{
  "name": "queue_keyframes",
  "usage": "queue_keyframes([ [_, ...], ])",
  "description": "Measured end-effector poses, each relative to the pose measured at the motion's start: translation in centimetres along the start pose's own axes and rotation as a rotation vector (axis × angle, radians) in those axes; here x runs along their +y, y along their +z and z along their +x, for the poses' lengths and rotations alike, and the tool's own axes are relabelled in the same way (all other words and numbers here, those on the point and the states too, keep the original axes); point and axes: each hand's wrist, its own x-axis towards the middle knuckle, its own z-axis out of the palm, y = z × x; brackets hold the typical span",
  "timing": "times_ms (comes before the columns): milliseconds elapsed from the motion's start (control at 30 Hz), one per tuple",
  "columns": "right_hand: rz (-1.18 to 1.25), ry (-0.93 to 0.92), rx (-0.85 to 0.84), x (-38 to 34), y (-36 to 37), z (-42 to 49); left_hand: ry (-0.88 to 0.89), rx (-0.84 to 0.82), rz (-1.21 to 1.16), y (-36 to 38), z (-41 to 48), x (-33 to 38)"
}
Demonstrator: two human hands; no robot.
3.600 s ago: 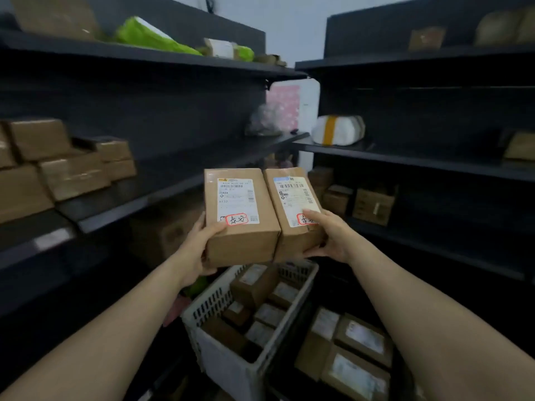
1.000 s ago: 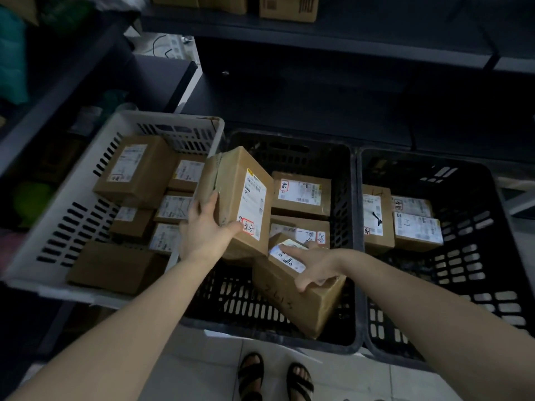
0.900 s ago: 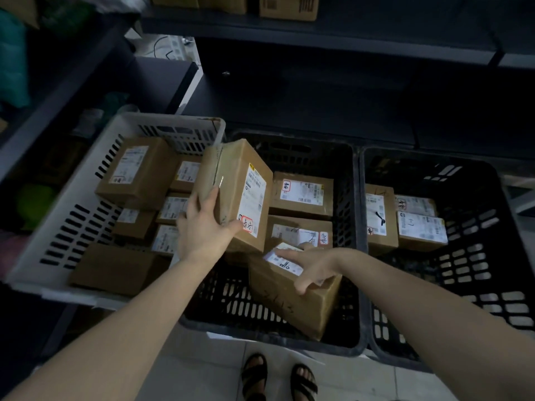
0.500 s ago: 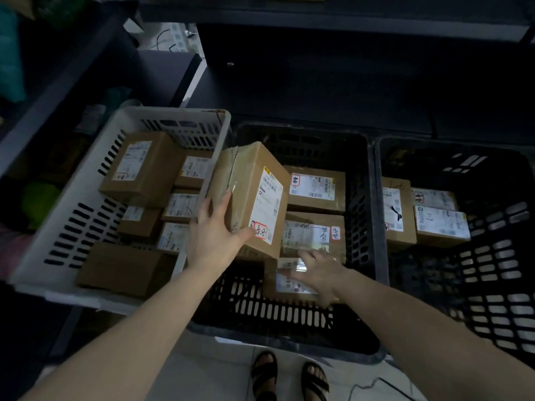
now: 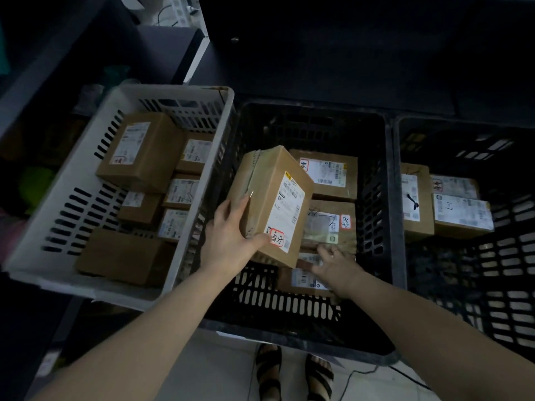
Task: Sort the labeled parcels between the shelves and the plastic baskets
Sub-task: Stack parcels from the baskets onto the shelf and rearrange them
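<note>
Your left hand (image 5: 228, 235) has the white basket (image 5: 58, 204) directly on its left, that basket's long wall just beside the black middle basket (image 5: 389, 198). White basket contents: one large labelled box (image 5: 139, 151) at the far end, smaller labelled parcels packed between it and your hand, and one plain-faced box (image 5: 121, 256) at the near end.

Left hand: gripping a brown parcel (image 5: 275, 204). Your thumb lies on the lower end of the labelled face, just beside a red-stamped mark. Your fingers wrap the taped side. You hold the parcel tilted, label turned up and to the right, above the left half of the middle basket and off its floor.

Below, between your two forearms: sandalled feet (image 5: 270, 371) on pale tile.

Right hand (image 5: 333, 266): fingers spread and mostly straight, laid flat on a low parcel (image 5: 304, 280) at the near end of the middle basket, not curled round it. A ring (image 5: 334, 251) shows on one finger. The fingertips are blurred.

Just past those fingertips lies a taped parcel (image 5: 330, 224) with a red-bordered tag. Beyond it sits a far parcel (image 5: 327, 175), also labelled.

To the right of your right hand stands the right basket (image 5: 506, 256), black, its wall against the middle one. It holds a narrow parcel (image 5: 415, 204) near that wall and a flat parcel (image 5: 460, 217) just beside it.
</note>
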Motion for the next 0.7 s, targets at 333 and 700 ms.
queue_keyframes([
  [333, 1.497, 0.174, 0.226, 3.6, -6.3, -3.8, -0.111, -0.153, -0.300, -3.1, -0.2, 1.4],
  [700, 1.655, 0.011, -0.139, 0.0, -11.6, -6.2, -0.497, -0.447, -0.085, -10.1, -0.1, 6.6],
])
